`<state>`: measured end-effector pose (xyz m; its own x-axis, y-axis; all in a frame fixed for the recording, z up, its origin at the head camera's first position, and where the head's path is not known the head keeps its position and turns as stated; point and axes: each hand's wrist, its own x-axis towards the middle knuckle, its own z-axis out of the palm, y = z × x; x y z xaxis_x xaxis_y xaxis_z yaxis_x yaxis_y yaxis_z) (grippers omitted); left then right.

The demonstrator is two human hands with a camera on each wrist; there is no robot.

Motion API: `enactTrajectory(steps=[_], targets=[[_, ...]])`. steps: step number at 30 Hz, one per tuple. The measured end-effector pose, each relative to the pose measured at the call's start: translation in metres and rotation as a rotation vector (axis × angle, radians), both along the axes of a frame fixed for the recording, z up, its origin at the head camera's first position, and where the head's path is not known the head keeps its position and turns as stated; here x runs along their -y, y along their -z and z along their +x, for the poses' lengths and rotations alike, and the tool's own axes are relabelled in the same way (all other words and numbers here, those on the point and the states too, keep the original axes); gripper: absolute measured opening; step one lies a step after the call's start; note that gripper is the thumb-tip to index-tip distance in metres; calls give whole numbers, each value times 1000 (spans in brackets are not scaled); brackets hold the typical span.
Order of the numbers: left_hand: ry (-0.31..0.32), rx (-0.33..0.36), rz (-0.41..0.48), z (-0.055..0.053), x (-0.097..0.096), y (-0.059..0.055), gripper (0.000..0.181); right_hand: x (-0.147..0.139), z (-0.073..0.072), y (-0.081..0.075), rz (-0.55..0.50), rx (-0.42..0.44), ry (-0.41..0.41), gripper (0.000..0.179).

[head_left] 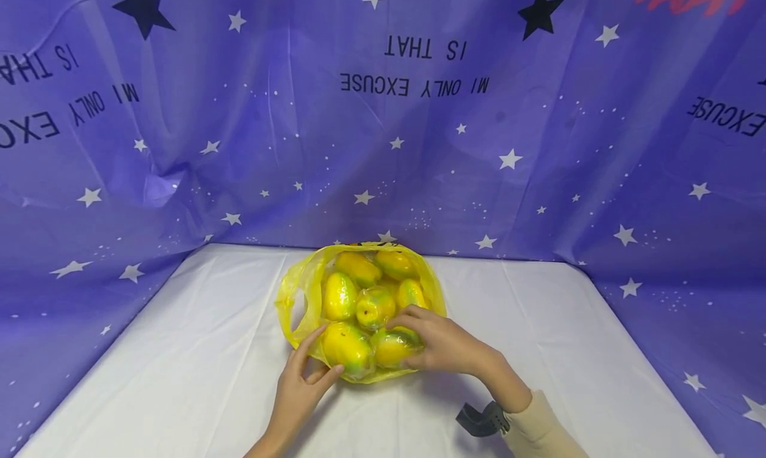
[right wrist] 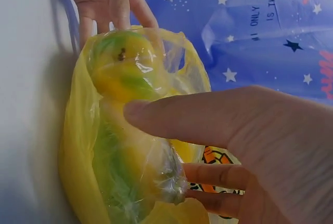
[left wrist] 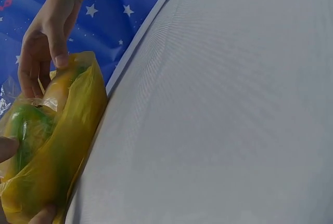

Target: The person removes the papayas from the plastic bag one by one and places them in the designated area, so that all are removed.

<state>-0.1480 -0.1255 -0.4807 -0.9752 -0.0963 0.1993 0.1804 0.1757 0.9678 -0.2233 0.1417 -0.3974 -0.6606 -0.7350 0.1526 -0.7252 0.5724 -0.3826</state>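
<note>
A yellow plastic bag (head_left: 434, 285) lies with its mouth facing up and toward me. Inside it are several yellow-green mangoes (head_left: 376, 308) in clear wrap. At the bag's front left, my left hand (head_left: 299, 385) holds the rim with thumb and fingers spread, beside the front-left mango (head_left: 346, 348). My right hand (head_left: 445, 343) reaches into the front right of the bag, thumb and fingers around another wrapped mango (head_left: 391, 348). In the right wrist view, the thumb of that right hand (right wrist: 270, 151) presses the clear wrap, and its other fingers are partly hidden behind the mango.
The bag rests on a white-covered table (head_left: 197, 351). Behind and around it hangs a purple cloth (head_left: 359, 145) printed with stars and lettering. A dark strap-like device (head_left: 481, 419) sits at my right wrist, by the beige sleeve (head_left: 541, 431).
</note>
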Motion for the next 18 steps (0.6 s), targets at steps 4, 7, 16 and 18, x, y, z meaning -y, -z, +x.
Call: enactTrajectory(steps=[4,7,16,18], targets=[[16,1,31,1,-1,0,71,-1,0,3,34,-39,0,63],[29,-10,38,1,-1,1,73,-1,-1,5,55,-74,-8,66],[31,-69,-1,0,-1,5,76,0,-5,12,85,-89,-3,65],[27,-78,-12,0,-1,5,76,1,-6,13,84,-97,-5,65]])
